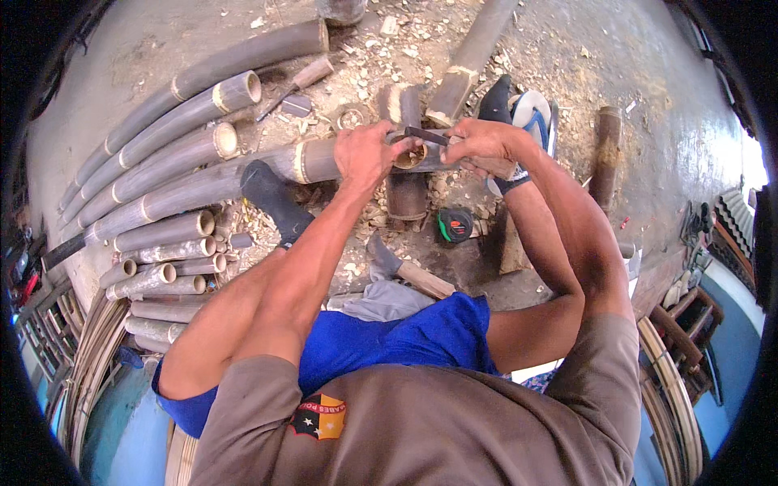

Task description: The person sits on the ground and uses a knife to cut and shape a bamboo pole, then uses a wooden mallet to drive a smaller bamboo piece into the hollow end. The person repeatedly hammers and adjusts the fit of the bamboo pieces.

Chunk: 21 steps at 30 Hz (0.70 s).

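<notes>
Both hands on the end of a long grey bamboo pole (pixel 243 174), dark flat blade (pixel 425 135) across its open mouth.

We have the left hand (pixel 366 154) wrapped around the pole's cut end, fingers curled on the rim; the right hand (pixel 485 144) is closed on the blade's handle side, black wristband at the wrist. The pole lies across a short upright bamboo stump (pixel 405 194), and our black-socked foot (pixel 275 198) rests on it to the left. Stacked grey bamboo poles (pixel 170 121) lie left, short cut tubes (pixel 162 275) below them. A black-and-green tape measure (pixel 455 224) sits just right of the stump, a wooden-handled hammer (pixel 405 271) near our knee, a second wooden-handled tool (pixel 298 83) behind. Pale chips (pixel 381 57) litter the floor.
</notes>
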Available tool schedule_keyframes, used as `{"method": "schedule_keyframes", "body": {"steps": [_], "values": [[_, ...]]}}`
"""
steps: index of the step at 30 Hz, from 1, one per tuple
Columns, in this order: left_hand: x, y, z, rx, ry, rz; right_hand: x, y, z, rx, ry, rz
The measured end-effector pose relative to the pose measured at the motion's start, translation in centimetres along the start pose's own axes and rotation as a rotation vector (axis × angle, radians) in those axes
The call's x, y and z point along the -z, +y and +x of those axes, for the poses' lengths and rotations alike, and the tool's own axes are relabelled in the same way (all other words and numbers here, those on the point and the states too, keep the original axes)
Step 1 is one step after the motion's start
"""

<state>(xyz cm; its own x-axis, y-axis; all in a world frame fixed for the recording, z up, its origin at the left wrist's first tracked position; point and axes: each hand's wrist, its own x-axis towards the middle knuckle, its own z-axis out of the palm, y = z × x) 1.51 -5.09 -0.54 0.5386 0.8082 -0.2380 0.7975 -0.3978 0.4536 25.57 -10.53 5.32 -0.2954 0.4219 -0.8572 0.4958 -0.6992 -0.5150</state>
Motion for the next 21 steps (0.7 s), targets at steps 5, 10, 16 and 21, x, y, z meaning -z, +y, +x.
{"method": "schedule_keyframes", "body": {"steps": [5, 10, 16, 21], "values": [[2.0, -3.2, 0.5, -0.306, -0.217, 0.002, -7.5, 3.6, 0.9, 0.286, 0.240, -0.163], [2.6, -4.5, 0.2, -0.397, -0.272, 0.094, -16.3, 0.5, 0.1, 0.245, 0.499, -0.101], [2.6, -5.1, -0.3, -0.505, -0.233, 0.107, -17.9, -2.0, 1.2, 0.199, 0.605, 0.137], [2.9, -4.6, -0.3, -0.467, -0.219, 0.055, -19.5, -3.6, 3.2, 0.189, 0.692, 0.427]]}}
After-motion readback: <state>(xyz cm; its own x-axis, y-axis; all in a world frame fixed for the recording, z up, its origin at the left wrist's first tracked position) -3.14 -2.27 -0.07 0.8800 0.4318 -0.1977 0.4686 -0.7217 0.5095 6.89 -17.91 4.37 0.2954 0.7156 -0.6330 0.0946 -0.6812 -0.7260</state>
